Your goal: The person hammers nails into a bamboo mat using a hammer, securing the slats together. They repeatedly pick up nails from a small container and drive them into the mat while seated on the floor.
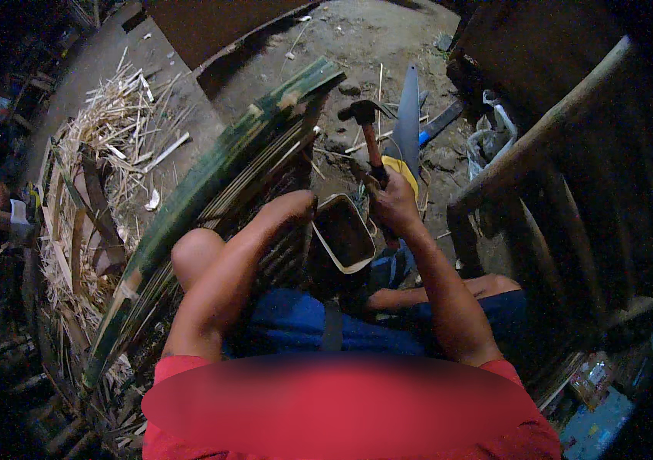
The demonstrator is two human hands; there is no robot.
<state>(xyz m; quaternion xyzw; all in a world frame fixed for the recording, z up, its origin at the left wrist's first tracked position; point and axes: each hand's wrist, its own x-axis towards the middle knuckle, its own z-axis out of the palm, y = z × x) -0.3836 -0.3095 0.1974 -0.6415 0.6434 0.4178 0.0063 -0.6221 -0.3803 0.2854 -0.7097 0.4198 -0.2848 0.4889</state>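
My right hand (394, 201) is closed round the dark grip of a claw hammer (371, 142), whose head points away from me. My left hand (302, 205) is bent down beside the far left rim of an open rectangular container (357, 267); its fingers are hidden. The container's inside is dark, so I cannot make out what it holds. Along my left arm slants a panel of bamboo strips (259, 180) edged by a thick green bamboo pole (211, 172). Just beyond my right hand lies a handsaw (408, 115) with a yellow handle.
A blade with a blue handle (440, 126) lies right of the saw. Bamboo shavings (115, 107) are heaped at the left. A slatted wooden frame (549, 146) rises on the right, near a pale plastic bag (491, 138). My bent legs flank the container.
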